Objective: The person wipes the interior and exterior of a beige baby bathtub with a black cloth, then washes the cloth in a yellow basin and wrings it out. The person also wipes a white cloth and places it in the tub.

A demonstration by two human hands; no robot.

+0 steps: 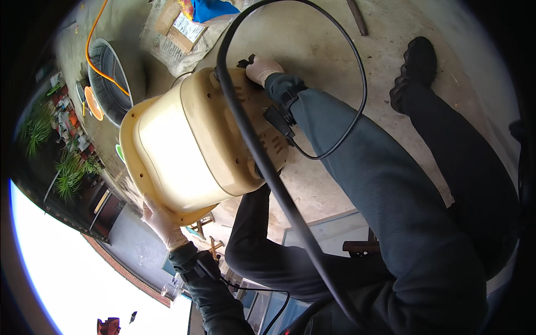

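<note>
A cream plastic appliance housing [180,146] is tipped on its side before me, with a flared rim, vent slots and screw holes. Its smooth wall glares white in the light. My left hand [161,224], in a thin pale glove, grips the rim at the near lower corner. At the far end of the vented base, my right hand [263,70], also gloved, has its fingers curled on a small black part [246,63]. What that part is I cannot tell. Each wrist carries a strapped black device [278,121] with a cable.
A thick black cable [276,180] loops across the view in front of the housing. Beyond stand a grey tub [109,79] with an orange hose [88,42] and an orange basin [94,103]. Cardboard [178,31] and a dark rod [357,17] lie on the concrete floor. My legs flank the work.
</note>
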